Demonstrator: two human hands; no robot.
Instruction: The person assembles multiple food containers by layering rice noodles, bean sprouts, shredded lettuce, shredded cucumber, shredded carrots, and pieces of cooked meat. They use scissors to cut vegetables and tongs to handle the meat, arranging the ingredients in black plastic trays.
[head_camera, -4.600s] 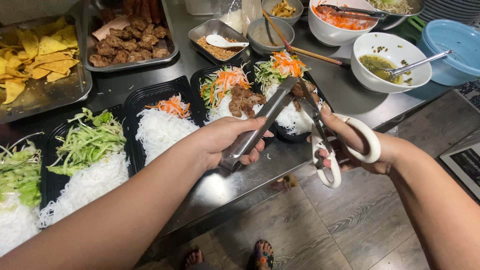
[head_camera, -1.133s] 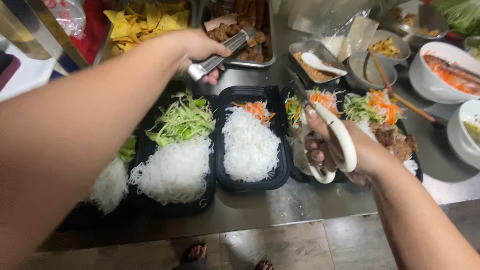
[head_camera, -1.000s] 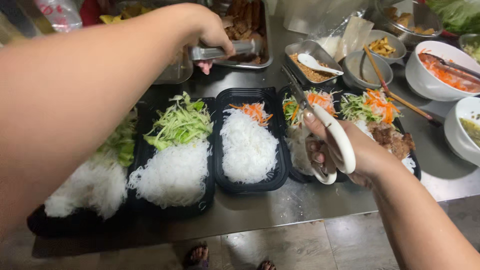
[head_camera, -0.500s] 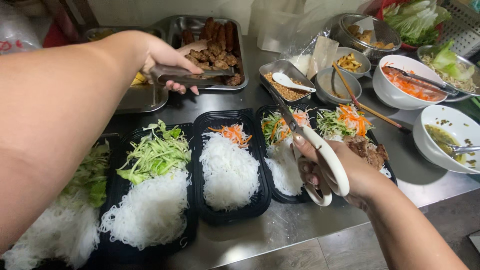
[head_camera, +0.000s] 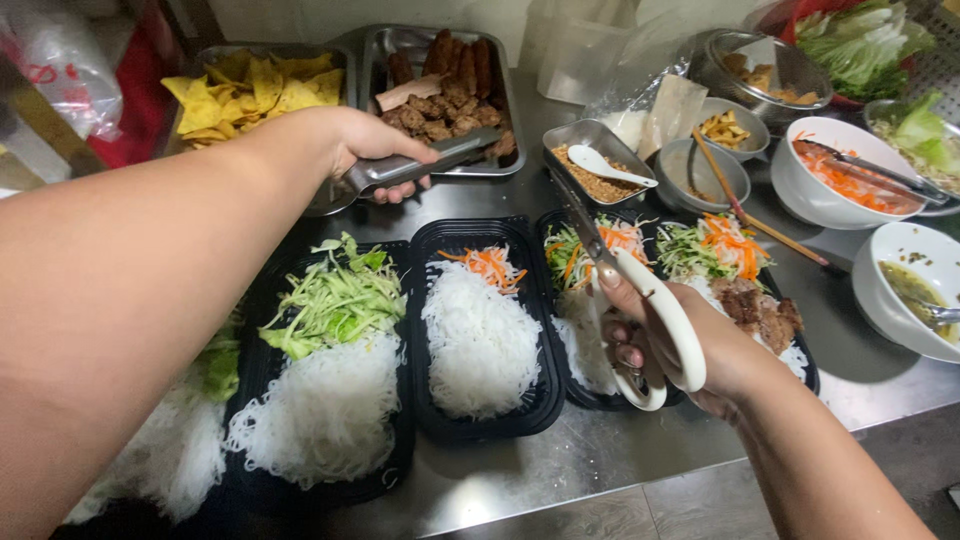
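A steel counter (head_camera: 560, 470) fills the frame, shiny and scuffed, its front edge running across the bottom with a strip of tiled floor (head_camera: 640, 515) below it at the lower middle. Black trays (head_camera: 545, 400) of white noodles (head_camera: 480, 340) sit in a row across the middle, topped with shredded greens (head_camera: 335, 300) or carrot (head_camera: 492, 266). Along the top edge stand a steel pan of grilled meat (head_camera: 445, 90), a pan of yellow chips (head_camera: 250, 95) at upper left, and white bowls (head_camera: 835, 190) at the right.

My left hand (head_camera: 365, 150) reaches to the upper middle, fingers curled tight around metal tongs (head_camera: 420, 165) whose tips lie at the near rim of the meat pan. My right hand (head_camera: 690, 350), at lower right, has fingers threaded through the white handles of the scissors (head_camera: 640, 310); the blades point up-left over the third tray.
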